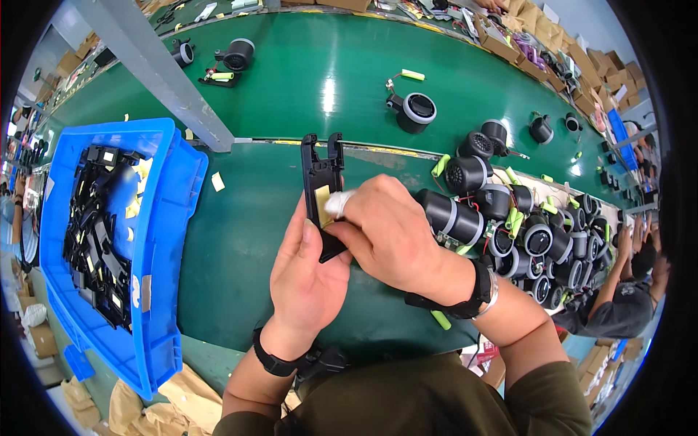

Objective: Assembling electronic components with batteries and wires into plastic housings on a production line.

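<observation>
My left hand (302, 280) is closed round a long black plastic housing part (315, 168), which stands tilted upright with its two-pronged end pointing away from me. On its face lies a pale yellow strip (324, 198). The right hand (389, 229), one fingertip wrapped in white, pinches at the strip's lower edge with thumb and finger. To the left, a blue bin (163, 218) holds many black plastic parts (98, 240) and loose yellow pieces. Just right of my right hand, black cylindrical units (465, 174) with grey rings are heaped together with green battery cells (515, 221).
A grey metal post (163, 69) rises beyond the bin. On the green conveyor belt (305, 80) are scattered cylindrical units (416, 111) with wired cells. A loose yellow piece (217, 182) lies beside the bin. Another person (618, 291) works at the right, and cardboard boxes (502, 40) line the far side.
</observation>
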`<action>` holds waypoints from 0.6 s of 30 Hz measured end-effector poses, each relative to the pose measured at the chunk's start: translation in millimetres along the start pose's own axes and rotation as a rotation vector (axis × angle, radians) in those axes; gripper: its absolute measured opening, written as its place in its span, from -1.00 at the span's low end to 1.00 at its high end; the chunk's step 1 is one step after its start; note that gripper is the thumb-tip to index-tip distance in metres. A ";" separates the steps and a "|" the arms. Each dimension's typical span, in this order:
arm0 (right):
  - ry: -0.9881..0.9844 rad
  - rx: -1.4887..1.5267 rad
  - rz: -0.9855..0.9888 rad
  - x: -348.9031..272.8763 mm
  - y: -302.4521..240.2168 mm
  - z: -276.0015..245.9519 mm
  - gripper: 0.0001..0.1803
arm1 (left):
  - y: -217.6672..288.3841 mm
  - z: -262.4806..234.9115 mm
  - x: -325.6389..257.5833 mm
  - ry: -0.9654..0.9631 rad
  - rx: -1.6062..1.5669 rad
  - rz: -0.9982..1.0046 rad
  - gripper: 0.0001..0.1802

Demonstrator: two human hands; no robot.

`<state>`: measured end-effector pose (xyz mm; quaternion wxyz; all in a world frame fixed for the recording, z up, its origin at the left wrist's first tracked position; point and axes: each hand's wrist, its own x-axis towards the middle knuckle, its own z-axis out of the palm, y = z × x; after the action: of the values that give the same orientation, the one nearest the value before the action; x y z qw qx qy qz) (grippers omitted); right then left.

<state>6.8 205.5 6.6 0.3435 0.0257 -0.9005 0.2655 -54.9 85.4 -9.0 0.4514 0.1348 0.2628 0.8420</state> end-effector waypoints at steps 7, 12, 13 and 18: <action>0.079 -0.052 -0.091 -0.3 -4.3 -0.1 -0.62 | 0.0 2.1 -3.4 0.028 0.080 -0.035 -0.49; -0.067 0.130 0.200 14.9 1.3 -27.8 -0.59 | -0.2 -16.2 -0.3 -0.035 0.018 -0.010 -0.47; -0.051 0.091 0.130 18.7 5.8 -29.8 -0.59 | -0.2 -16.8 0.4 -0.026 0.018 -0.005 -0.47; -0.049 0.034 -0.034 2.7 3.8 -3.4 -0.61 | -5.1 -13.9 3.8 -0.059 -0.073 0.017 -0.48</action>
<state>6.0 210.8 8.6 0.3255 0.0533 -0.9034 0.2741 -60.0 86.5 -23.4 0.4564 0.1450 0.2172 0.8506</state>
